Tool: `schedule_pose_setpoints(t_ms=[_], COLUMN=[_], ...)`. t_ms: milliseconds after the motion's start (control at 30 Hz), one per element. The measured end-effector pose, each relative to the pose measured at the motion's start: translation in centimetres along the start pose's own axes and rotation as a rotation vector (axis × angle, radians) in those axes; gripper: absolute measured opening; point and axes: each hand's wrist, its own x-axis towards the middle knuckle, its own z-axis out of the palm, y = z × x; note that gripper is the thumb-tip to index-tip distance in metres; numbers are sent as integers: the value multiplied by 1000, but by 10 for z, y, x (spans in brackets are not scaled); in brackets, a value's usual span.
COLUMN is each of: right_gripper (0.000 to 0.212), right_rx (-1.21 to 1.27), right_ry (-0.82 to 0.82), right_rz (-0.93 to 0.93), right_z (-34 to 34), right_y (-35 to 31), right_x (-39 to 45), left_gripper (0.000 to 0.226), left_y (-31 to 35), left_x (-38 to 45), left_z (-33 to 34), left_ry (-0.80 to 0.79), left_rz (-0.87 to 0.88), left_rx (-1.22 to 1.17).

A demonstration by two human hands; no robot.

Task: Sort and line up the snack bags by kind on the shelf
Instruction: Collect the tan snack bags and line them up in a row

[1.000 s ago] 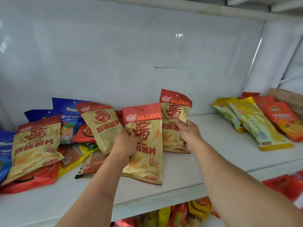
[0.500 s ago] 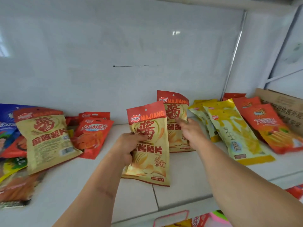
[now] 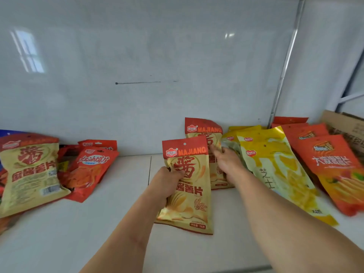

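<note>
My left hand (image 3: 167,180) grips a tan MAJIANG bag with a red top (image 3: 189,194), held upright over the middle of the white shelf (image 3: 98,223). My right hand (image 3: 226,164) holds a second MAJIANG bag (image 3: 202,129) that leans against the back wall, just behind the first one. Right of it stand yellow bags (image 3: 275,164), then orange-red bags (image 3: 334,164). At the far left a third MAJIANG bag (image 3: 29,170) lies on a mixed pile, with red bags (image 3: 88,168) beside it.
A brown cardboard box (image 3: 346,125) sits at the far right behind the orange-red bags. A metal upright (image 3: 283,66) runs down the glossy white back wall. Bare shelf surface lies between the left pile and my hands.
Both hands have carried their MAJIANG bags to the right, up against the yellow bags. The view has swung right, so the left pile is now mostly out of frame.
</note>
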Motion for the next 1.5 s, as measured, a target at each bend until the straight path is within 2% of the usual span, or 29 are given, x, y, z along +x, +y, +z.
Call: schedule_pose_setpoints(t_ms=[167,300,333,400,433,533,567,633,733,833,1000,1133,1300,1433,1500], right_gripper=[72,66,74,103,102,59,51,45,37,31,31,30,53,71,74], right_rx=[3,124,132,152,162,197,213,238,278,281,267,142,-92,-392,-596], right_ry=[27,-43,-89,-146,-158,-190,-194,-186,-170,-150,-122,-86,5,140,188], right_rz=[69,97,80,65,58,-5,-12,-17,-22,-35,-32,-53,-53,-137,-201], right_z=[-1,0,0,0,0,-2,-2,0,3,7,12,19,19,23,28], right_y=[-3,0,1,7,9,16,20,25,28,28,31,31,17,-4,-14], right_x=[4,8,9,15,16,21,24,28,33,37,47,52,44,23,7], left_gripper=[16,29,31,35,36,42,44,51,68,73,72,69,63,71,72], left_y=[-2,-2,-2,-2,-1,1,2,4,2,-3,-7,-8,-7,-6,-8], left_x=[11,18,19,21,21,18,17,13,6,1,4,7,0,-6,-9], left_z=[25,40,44,51,54,61,61,60,57,60,68,69,65,49,31], left_ry=[112,160,179,223,240,253,241,208,195,223,263,304,321,320,345], left_rz=[33,24,27,43,56,72,67,60,113,168,192,186,206,187,195], left_rx=[-21,-68,-74,-64,-61,-77,-98,-83,228,473,527,478,375,310,384])
